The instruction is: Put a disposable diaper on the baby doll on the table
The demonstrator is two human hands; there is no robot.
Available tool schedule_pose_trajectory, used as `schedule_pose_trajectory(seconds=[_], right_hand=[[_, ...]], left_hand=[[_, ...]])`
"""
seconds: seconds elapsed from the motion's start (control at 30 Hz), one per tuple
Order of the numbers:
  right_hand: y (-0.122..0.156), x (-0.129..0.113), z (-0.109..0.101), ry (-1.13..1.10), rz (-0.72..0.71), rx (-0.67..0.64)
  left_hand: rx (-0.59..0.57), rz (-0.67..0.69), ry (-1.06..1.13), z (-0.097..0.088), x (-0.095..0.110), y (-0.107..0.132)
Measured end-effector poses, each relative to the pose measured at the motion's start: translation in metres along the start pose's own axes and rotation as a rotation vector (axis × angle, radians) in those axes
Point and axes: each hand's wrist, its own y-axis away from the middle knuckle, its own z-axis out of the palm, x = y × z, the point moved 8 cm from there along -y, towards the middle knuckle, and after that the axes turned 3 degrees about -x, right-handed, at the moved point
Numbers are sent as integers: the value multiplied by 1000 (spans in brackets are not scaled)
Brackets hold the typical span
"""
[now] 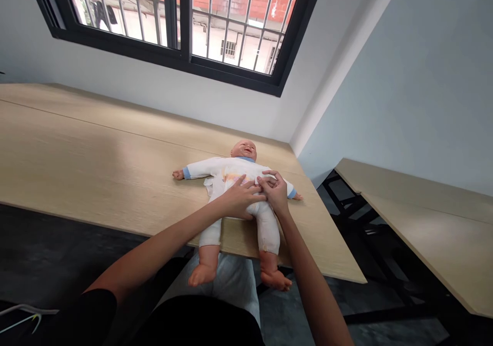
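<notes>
A baby doll (246, 151) lies on its back, dressed in a white outfit (206, 167) with blue cuffs and a printed chest. Its head points toward the wall, and its bare feet hang over the table's near edge. My left hand (244, 197) rests across the doll's belly, fingers stretched out. On the doll's other side, my right hand (275, 188) has thumb and fingers pinched at the white cloth by the waist. The exact bit of cloth between the fingertips is partly hidden. Some loose white cloth sticks out at the doll's waist on the left.
The light wooden table (96, 156) runs along the wall below a barred window (185, 58). A second wooden table (416, 217) with a black frame stands to the right, across a gap. A white hanger-like object (31, 310) shows at the lower left.
</notes>
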Motion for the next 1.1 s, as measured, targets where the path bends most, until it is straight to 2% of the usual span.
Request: schedule_pose_trajectory(seconds=[0.13, 0.3, 0.47, 0.57, 0.63, 0.7, 0.83, 0.9, 1.1], right_hand=[[4, -2, 1, 72, -3, -10], [4, -7, -6, 62, -50, 32], [3, -10, -28, 25, -99, 205], [4, -8, -46, -21, -108, 345], [5, -6, -49, -38, -96, 377], [4, -4, -43, -33, -80, 327], [3, 2, -11, 71, -10, 36], [4, 4, -1, 144, 11, -63], [6, 1, 3, 207, -24, -144]], left_hand=[[2, -28, -14, 1, 0, -1], [-27, -27, 38, 2, -4, -7], [-93, 13, 120, 0, -6, -18], [-73, 12, 141, -3, -6, -20], [-49, 2, 137, -4, -7, -19], [-35, -2, 124, -4, -7, -18], [-57, 4, 100, 2, -7, -18], [-65, 0, 92, 4, -8, -18], [-32, -68, 51, 3, -7, -13]])
